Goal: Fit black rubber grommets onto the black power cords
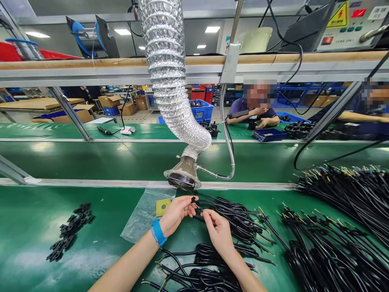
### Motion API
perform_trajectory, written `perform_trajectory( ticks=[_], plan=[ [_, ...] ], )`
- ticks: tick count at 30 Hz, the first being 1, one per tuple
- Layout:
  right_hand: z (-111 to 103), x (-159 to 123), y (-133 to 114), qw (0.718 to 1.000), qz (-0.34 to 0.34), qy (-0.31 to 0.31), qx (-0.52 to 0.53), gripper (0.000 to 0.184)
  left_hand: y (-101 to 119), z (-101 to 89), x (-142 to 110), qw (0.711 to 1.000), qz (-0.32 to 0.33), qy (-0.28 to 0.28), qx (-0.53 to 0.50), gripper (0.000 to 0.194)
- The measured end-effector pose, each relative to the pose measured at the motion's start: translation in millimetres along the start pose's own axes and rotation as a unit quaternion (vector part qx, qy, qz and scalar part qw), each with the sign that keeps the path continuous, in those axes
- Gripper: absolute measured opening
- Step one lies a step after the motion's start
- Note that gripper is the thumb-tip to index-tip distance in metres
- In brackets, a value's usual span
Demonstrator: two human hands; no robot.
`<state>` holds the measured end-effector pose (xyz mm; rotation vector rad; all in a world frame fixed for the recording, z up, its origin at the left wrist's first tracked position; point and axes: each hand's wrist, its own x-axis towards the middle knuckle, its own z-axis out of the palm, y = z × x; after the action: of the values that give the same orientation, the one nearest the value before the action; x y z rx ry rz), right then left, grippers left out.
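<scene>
My left hand, with a blue band at its wrist, pinches a small black plastic part between thumb and fingertips. My right hand is closed on a thin black cable whose end meets the black part. Whether the cable passes into the part is too small to tell. Just behind the hands lies a coiled bundle of black cables with bare wire ends. More coiled cables lie under my right forearm. A yellow square piece with a hole rests on a clear plastic bag beside my left hand.
A fume extraction hood hangs from a silver duct just above my hands. Several black plastic parts lie at left on the green bench. Large cable bundles fill the right side. Across the bench, a person works near a blue tray.
</scene>
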<state>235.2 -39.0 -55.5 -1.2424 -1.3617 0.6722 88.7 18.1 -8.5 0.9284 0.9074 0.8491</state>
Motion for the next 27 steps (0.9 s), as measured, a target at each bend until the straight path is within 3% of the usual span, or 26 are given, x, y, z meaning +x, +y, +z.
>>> perform_trajectory(
  ticks=[13,20,27],
  plan=[
    [0.3,-0.3,2.1,1.0,0.01,0.003,-0.001,0.045,2.0,-1.0,-1.7,0.996,0.023,-0.029,0.086,0.049],
    [0.5,-4.3,-3.4,0.99,-0.111,0.048,-0.074,0.029,2.9,-4.6,-3.4,0.989,0.023,-0.03,0.146,0.041],
    [0.4,-9.2,-4.9,0.977,-0.161,0.016,-0.138,0.029,7.6,-8.5,-5.2,0.974,0.055,-0.071,0.208,0.027]
  ],
)
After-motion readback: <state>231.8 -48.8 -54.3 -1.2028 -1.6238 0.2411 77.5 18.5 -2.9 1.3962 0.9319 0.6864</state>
